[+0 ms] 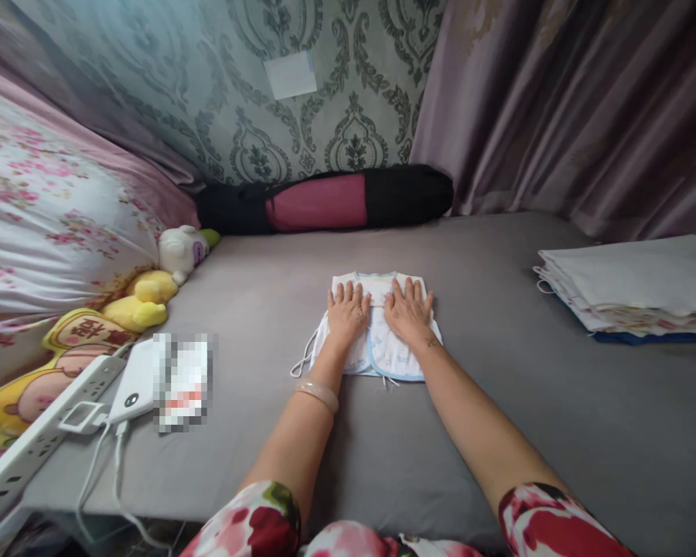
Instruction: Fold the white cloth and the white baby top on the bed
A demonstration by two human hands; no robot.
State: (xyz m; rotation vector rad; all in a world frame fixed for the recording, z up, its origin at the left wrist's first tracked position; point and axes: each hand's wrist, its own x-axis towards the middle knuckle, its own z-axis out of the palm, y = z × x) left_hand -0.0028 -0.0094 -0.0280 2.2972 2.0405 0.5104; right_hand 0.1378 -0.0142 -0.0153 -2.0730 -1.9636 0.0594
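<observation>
A small white baby shirt (383,357) with light blue trim lies on the grey sheet, its neckline at the far side and thin white ties at its left and lower edges. My left hand (349,311) rests flat on its left upper part, fingers spread and pointing away from me. My right hand (409,309) lies flat on the right upper part, fingers also apart. Neither hand grips anything. The palms cover part of the cloth, including most of both sleeves.
A stack of folded cloths (632,282) is on the right. At left lie a power strip (35,445), a white power bank (141,379) with cables, a blurred-out packet (186,383) and plush toys (145,298). A black and pink long bag (319,203) lies along the wall.
</observation>
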